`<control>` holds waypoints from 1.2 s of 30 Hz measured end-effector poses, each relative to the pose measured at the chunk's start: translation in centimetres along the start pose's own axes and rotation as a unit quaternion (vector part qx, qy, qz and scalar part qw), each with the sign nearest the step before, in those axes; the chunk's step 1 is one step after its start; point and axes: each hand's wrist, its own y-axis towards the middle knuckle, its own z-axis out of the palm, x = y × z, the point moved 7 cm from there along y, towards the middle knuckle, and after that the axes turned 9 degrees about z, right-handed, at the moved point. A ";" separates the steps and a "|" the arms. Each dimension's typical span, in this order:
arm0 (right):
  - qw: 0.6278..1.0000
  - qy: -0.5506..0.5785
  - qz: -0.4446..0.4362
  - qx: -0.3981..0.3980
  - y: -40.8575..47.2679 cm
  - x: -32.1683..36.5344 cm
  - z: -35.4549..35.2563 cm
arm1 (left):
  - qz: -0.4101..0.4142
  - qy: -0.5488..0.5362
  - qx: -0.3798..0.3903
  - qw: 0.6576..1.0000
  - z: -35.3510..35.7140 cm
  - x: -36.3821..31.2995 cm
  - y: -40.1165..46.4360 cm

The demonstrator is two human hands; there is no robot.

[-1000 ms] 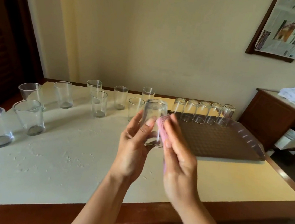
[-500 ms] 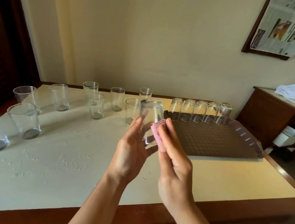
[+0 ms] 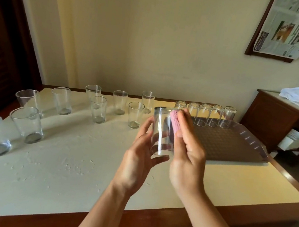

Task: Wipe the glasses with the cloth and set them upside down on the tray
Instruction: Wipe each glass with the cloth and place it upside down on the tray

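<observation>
Since a second ago the pink cloth [image 3: 175, 121] has slid up toward the base end of the inverted tumbler [image 3: 162, 131]. Left hand [image 3: 138, 156] cradles it with fingers curled round the wall, right hand [image 3: 187, 151] presses the cloth on, both above the table [image 3: 64, 169] beside the tray [image 3: 231, 141]. I'd rotate the glass steadily, light pressure, fingertips off wiped areas.

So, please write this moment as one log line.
left hand: holds glass | right hand: rubs pink cloth on it | tray: five glasses upside down
</observation>
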 end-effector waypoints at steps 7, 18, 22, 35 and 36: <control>0.998 -0.026 -0.049 0.034 -4.1 -0.2 1.6 | 0.057 -0.025 -0.073 0.995 -0.4 -1.6 0.7; 0.997 -0.056 -0.061 -0.001 -2.5 1.5 0.8 | 0.042 -0.048 -0.076 0.995 -0.1 -1.8 0.5; 0.998 -0.032 -0.050 0.008 -2.5 0.7 0.7 | 0.026 -0.047 -0.047 0.997 0.8 -1.3 -0.3; 1.000 0.003 -0.021 -0.009 -0.5 1.3 0.1 | 0.013 -0.010 -0.009 1.000 1.2 -1.6 -0.3; 1.000 0.005 -0.017 -0.020 0.3 1.4 -0.2 | 0.003 -0.016 0.003 1.000 1.3 -1.4 -0.3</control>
